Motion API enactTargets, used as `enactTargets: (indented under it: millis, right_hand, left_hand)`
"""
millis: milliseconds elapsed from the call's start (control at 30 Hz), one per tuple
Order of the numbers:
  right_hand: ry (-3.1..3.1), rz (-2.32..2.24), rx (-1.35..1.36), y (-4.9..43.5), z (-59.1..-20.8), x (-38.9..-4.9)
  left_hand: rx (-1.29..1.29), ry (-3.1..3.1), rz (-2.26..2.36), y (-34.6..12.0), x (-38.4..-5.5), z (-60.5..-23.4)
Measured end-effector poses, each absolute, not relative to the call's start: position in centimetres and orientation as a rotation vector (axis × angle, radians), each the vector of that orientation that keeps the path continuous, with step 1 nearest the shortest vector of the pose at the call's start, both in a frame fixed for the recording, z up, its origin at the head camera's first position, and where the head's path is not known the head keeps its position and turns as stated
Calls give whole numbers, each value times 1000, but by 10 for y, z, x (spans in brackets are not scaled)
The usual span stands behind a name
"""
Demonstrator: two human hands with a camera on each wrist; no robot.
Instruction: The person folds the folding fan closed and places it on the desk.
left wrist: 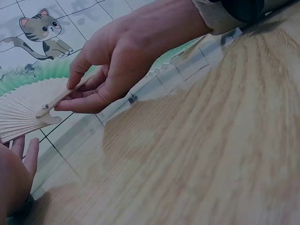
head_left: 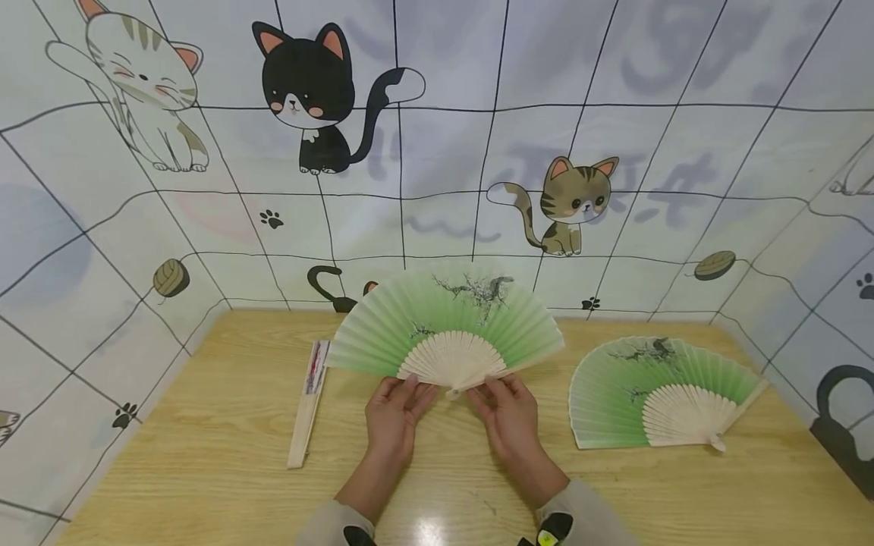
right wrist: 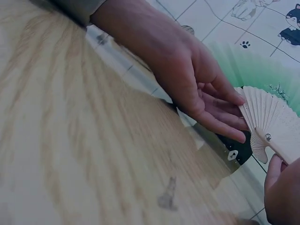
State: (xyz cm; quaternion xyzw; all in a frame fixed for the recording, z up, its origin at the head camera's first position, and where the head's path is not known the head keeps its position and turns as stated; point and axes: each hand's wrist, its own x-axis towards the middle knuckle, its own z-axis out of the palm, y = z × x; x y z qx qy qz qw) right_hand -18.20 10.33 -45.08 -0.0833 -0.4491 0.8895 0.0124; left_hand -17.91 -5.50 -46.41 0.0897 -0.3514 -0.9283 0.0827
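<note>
head view: an open green folding fan (head_left: 471,303) is held over the wooden table (head_left: 225,425), between a folded fan (head_left: 304,425) at left and a second open green fan (head_left: 608,402) at right; left hand (head_left: 392,421) and right hand (head_left: 510,418) each pinch one side. left wrist view: right-hand fingers grip the right guard stick (left wrist: 62,99). right wrist view: left-hand fingers grip the left guard stick (right wrist: 245,111).

Green-to-white central fan (head_left: 437,318) (dark branch print (head_left: 488,291), cream ribs (head_left: 452,358)), honey-toned wood-grain table (head_left: 205,425)
</note>
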Motion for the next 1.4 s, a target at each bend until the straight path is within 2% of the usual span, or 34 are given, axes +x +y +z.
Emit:
enactTargets:
  millis: [633,1400]
  right_hand:
    - [-1321,2631,-171,98,-459,-183]
    - [-1377,2565,-186,97,-466,-184]
  left_hand:
    - [193,-968,-2734,-49,-180,-460]
    - [132,-1051,-2667,-52,-179,-466]
